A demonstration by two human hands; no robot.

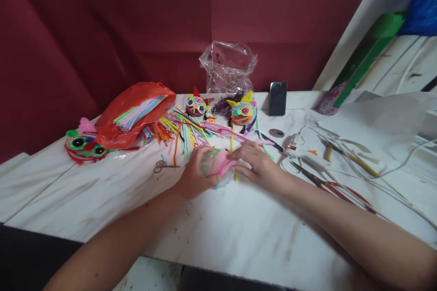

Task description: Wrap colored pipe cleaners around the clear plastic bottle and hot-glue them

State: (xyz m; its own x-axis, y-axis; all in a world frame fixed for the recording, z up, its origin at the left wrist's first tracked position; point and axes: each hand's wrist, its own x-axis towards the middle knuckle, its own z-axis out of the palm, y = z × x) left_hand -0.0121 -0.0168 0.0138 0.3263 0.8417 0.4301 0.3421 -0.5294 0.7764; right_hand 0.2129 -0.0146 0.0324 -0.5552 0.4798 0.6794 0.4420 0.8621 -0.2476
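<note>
Near the middle of the table, my left hand [197, 173] is wrapped round a rounded, see-through craft piece [218, 163]. Pink pipe cleaners [221, 162] run in rows across it, and green bits show at its left side. From the right, my right hand [257, 163] pinches the pink strands at the edge of the piece. The fingertips partly hide the contact. Just beyond my hands lies a spread of loose coloured pipe cleaners [191, 134]. Small scissors [165, 166] rest left of my left hand.
Decorated animal heads [85, 148] [197, 105] [244, 111] stand behind. A red bag [112, 109] holds more pipe cleaners. Rightward are a phone [277, 98], a white glue gun [300, 157] with cables, red-handled scissors [344, 193] and yellow-handled pliers [355, 163]. A clear plastic bag [228, 66] leans at the back.
</note>
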